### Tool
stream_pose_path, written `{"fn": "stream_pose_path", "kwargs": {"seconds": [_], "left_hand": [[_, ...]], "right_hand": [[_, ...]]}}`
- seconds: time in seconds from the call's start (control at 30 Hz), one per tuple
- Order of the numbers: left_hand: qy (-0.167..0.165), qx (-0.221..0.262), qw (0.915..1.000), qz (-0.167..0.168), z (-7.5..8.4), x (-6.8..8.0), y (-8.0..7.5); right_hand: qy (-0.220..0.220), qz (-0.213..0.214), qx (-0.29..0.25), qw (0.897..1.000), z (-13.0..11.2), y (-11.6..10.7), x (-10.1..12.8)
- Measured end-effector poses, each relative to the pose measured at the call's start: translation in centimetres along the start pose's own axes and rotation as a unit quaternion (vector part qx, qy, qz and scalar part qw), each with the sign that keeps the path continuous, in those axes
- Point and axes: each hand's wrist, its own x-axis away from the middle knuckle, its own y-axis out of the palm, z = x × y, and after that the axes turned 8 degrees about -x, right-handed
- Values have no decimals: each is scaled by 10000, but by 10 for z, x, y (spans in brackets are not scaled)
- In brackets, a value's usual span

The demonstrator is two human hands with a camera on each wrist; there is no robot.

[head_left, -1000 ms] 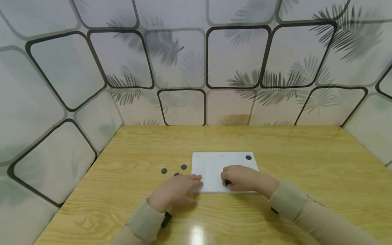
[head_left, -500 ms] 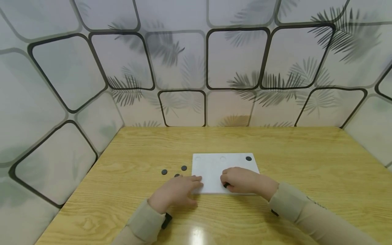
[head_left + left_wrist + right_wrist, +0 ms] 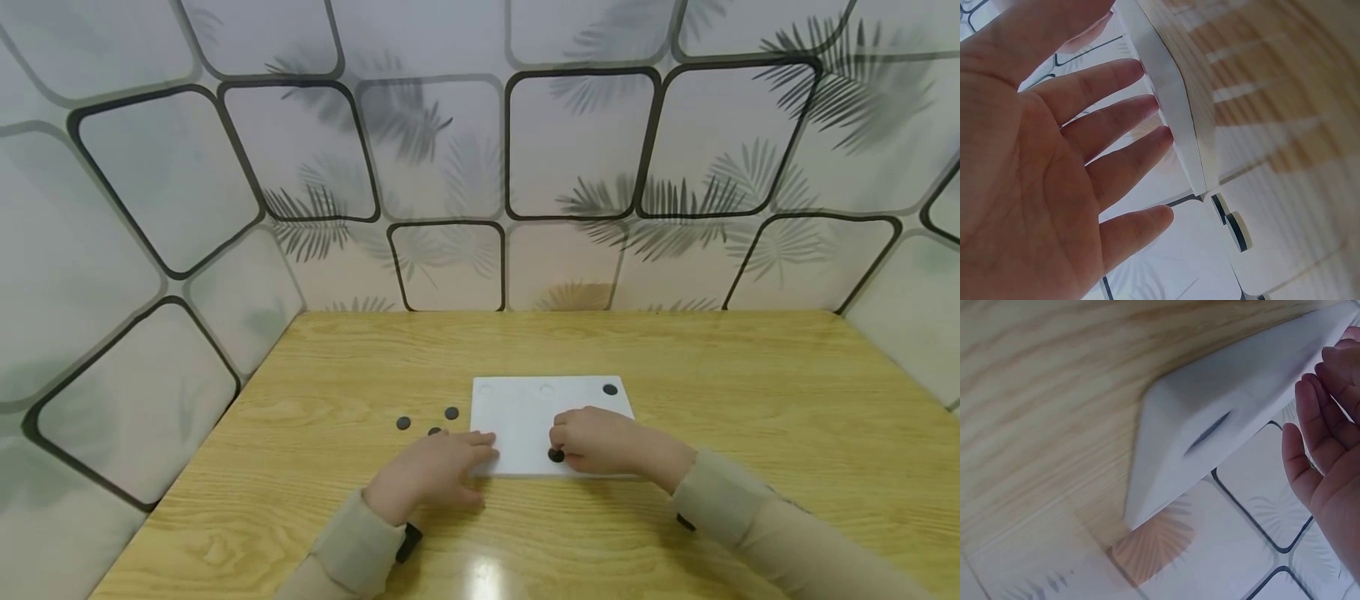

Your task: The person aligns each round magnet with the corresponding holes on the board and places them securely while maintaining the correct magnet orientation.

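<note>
A thin white board (image 3: 517, 417) with shallow round recesses lies on the wooden table. My left hand (image 3: 431, 467) rests at its left edge, fingers spread and straight, the fingertips touching the board in the left wrist view. A black disc (image 3: 556, 455) sits near the middle of the board's front edge. Right beside that disc is my right hand (image 3: 603, 439), its fingertips overlapping the disc's edge; in the right wrist view the fingers (image 3: 1311, 412) are loosely bent. Another black disc (image 3: 611, 389) fills the far right recess.
Left of the board lie loose black discs: one disc (image 3: 403, 423) farthest left, one disc (image 3: 452, 413) near the board, and another disc (image 3: 434, 432) partly hidden behind my left hand. A patterned wall (image 3: 577, 142) rises behind the table (image 3: 750, 392).
My right hand has shifted slightly right, away from the front disc, so more of that disc shows on the board. The left hand stays in place.
</note>
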Motion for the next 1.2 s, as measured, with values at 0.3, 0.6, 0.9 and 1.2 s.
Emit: {"fn": "stream_pose_path", "kwargs": {"seconds": [0.3,0.6,0.9,1.2], "left_hand": [[25,-121,9999,29,2,0,1],[26,-213,9998,48,0,1,0],[-5,-113,9999,49,-1,0,0],[-1,-114,9999,65,0,-1,1]], "right_hand": [[467,138,-106,9988,16,-3,34],[950,7,-326,9949,32,-5,66],[1126,-89,-541,9921,31,-7,76],[1165,-216,-600,9911,28,-8,81]]}}
